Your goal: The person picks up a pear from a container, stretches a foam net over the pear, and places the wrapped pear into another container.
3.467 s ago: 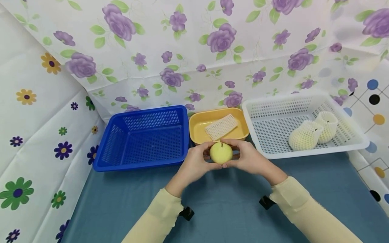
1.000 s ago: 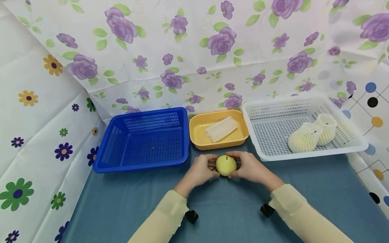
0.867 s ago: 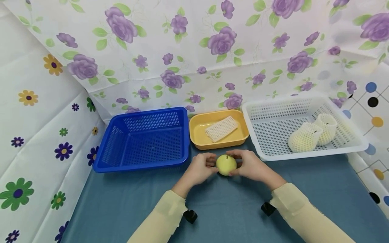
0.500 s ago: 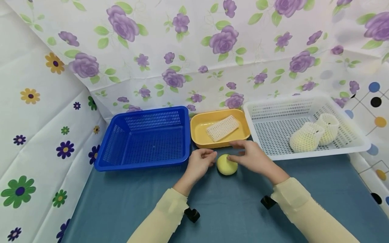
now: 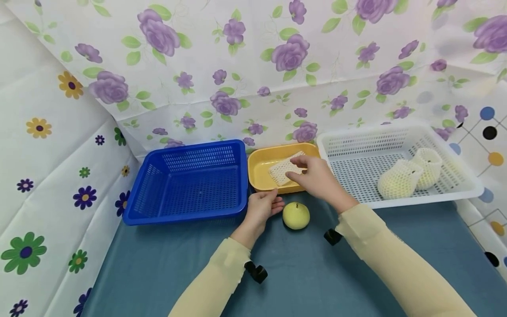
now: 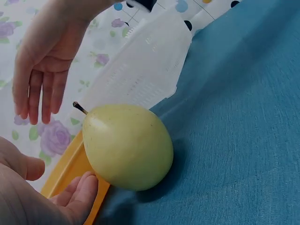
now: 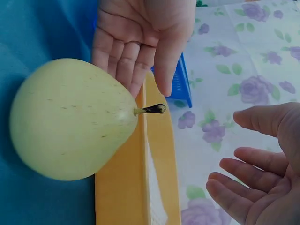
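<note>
A yellow-green pear [image 5: 296, 215] stands stem up on the blue cloth, touched by neither hand in the head view. Just left of it, my left hand [image 5: 259, 213] has its fingers loosely extended and holds nothing. My right hand [image 5: 317, 178] hovers over the right side of the yellow tray [image 5: 258, 178], thumb and fingers apart. Beneath its fingertips lies a white foam fruit net [image 5: 280, 171], partly covered by the hand. In the right wrist view the pear [image 7: 70, 119] fills the left side, and the right hand [image 7: 269, 173] has a visible gap between thumb and fingers.
A blue plastic basket [image 5: 184, 216] with nothing in it stands left of the tray. To the right, a white basket [image 5: 340, 176] holds two pears in foam nets [image 5: 398, 179]. Flowered sheets hang behind and at the left. A blue cloth [image 5: 297, 281] covers the table.
Both hands held the pear, lowered it from the tray's front edge onto the cloth and let go. The right hand then moved up over the tray; the left stayed near the pear.
</note>
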Motion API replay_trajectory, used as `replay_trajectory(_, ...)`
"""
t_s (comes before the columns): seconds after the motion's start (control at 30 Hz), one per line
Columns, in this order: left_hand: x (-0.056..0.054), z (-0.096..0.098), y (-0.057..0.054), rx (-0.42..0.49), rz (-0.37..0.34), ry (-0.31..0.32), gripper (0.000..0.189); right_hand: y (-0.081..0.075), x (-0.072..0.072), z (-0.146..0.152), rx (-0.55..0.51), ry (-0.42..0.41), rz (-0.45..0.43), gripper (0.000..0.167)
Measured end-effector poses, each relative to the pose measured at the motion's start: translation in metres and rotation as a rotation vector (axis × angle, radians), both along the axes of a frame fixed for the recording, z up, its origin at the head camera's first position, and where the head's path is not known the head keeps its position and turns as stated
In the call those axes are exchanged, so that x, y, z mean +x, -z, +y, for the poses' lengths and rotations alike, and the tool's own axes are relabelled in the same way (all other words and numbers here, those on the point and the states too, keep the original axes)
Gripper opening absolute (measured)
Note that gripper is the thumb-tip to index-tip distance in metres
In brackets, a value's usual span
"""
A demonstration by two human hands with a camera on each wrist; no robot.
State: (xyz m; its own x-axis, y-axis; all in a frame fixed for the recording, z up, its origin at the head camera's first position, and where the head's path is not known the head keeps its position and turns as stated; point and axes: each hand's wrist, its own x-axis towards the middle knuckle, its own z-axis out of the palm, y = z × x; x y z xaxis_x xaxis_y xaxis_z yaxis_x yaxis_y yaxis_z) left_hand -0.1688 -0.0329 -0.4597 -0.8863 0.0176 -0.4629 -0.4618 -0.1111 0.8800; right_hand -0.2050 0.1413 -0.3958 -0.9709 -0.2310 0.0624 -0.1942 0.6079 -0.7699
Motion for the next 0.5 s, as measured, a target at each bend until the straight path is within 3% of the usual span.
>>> replay_trajectory(0.17, -0.003, -0.003, 0.004, 0.055, -0.029, -0.044, 0.037, 0.002, -0.018, -0.016, 0.057, 0.005, 0.003, 0.043)
replay_trajectory(0.5, -0.010, -0.001, 0.013, 0.122, -0.012, -0.144, 0.045, 0.024, -0.048, -0.030, 0.123, -0.028, -0.061, 0.035)
